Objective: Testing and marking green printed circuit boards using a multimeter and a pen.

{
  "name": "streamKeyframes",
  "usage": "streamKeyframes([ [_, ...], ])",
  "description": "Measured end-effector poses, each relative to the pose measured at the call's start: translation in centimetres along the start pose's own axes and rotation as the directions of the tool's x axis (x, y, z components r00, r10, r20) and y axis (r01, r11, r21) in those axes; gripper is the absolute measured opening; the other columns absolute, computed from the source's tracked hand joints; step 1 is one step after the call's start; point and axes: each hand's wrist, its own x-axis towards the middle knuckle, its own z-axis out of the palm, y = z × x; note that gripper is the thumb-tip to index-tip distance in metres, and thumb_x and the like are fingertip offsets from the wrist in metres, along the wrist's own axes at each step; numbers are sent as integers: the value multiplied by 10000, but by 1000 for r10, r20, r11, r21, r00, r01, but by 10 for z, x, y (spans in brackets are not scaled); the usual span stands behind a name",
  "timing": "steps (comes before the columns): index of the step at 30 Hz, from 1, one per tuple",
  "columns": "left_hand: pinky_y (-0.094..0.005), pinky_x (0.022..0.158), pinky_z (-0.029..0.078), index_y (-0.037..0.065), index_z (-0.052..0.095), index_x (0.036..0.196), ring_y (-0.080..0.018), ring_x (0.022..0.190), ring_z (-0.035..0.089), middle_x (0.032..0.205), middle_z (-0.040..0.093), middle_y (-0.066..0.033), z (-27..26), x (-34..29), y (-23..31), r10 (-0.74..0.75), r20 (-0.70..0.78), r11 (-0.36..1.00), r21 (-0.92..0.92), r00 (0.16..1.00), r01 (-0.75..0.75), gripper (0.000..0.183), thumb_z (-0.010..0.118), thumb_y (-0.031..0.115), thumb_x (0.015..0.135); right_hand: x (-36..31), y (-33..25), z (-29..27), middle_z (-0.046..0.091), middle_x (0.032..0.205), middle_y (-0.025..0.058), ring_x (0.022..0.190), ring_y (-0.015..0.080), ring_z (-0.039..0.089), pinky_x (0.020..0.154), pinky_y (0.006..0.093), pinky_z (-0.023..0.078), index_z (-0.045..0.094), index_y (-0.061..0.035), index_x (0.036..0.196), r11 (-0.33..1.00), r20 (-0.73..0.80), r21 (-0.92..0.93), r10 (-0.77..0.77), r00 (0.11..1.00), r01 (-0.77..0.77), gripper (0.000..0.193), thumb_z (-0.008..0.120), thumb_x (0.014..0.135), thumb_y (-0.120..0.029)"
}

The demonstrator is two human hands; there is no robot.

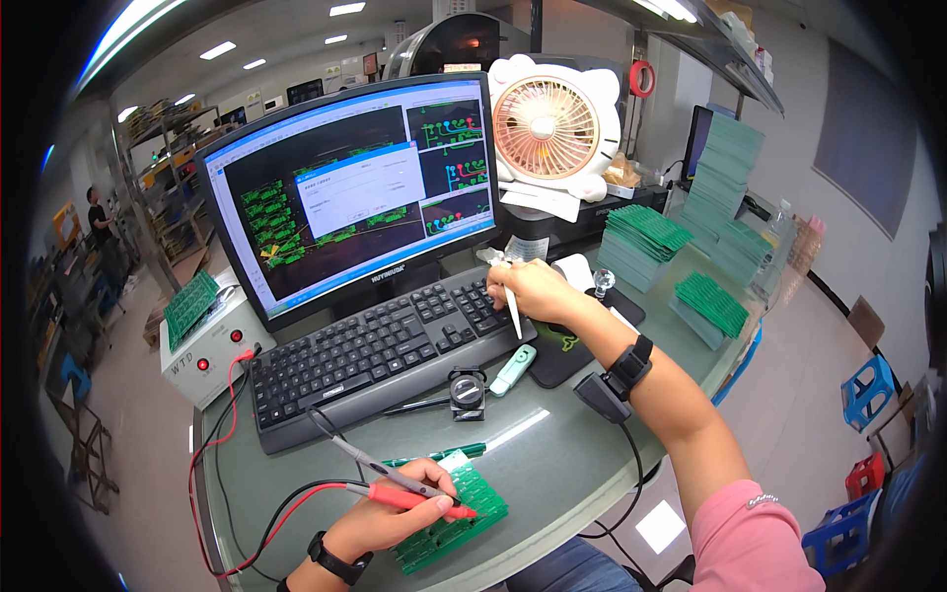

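At the near edge of the desk: one green board, directly beneath the left hand. Left hand: grasping two probes together, a red probe and a grey probe; whether either tip touches the board, I cannot tell. Right hand: pinching a white tool, fingers at the right end of the keyboard.

Hazards: a tip could skid and bridge neighbouring points, both probes sharing one grip; the red lead, looped left of the wrist, could snag and tug a probe; the tool could press a stray key.

Containers: one clear bottle, far right, beyond the board stacks; contents not discernible from where I stand.
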Motion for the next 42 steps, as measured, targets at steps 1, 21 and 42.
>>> streamKeyframes([
  [1, -224, 733, 432, 49, 550, 997, -56, 831, 534, 929, 578, -3, 1, 1, 2, -9, 7, 1000, -8, 1000, 9, 196, 606, 224, 926, 2, 2, 3, 676, 828, 135, 819, 350, 644, 702, 476, 472, 561, -72, 888, 1000, 35, 7, 24, 999, -25, 205, 535, 943, -268],
  [21, -228, 721, 438, 60, 559, 991, -59, 830, 555, 892, 575, 12, 1, 1, -2, -11, 21, 999, -30, 1000, 12, 178, 603, 220, 926, 20, 23, 16, 653, 778, 134, 846, 330, 631, 735, 451, 452, 588, -88, 887, 974, -118, -203, 75, 990, -98, 237, 551, 930, -318],
  [42, -240, 764, 472, 45, 547, 1022, -101, 881, 614, 949, 604, -30, -2, 3, -9, -15, 73, 998, -53, 997, 19, 186, 603, 204, 943, -22, -19, -1, 650, 852, 38, 914, 246, 604, 850, 391, 421, 642, -131, 944, 980, 98, 24, -198, 975, 196, 204, 533, 955, -304],
])
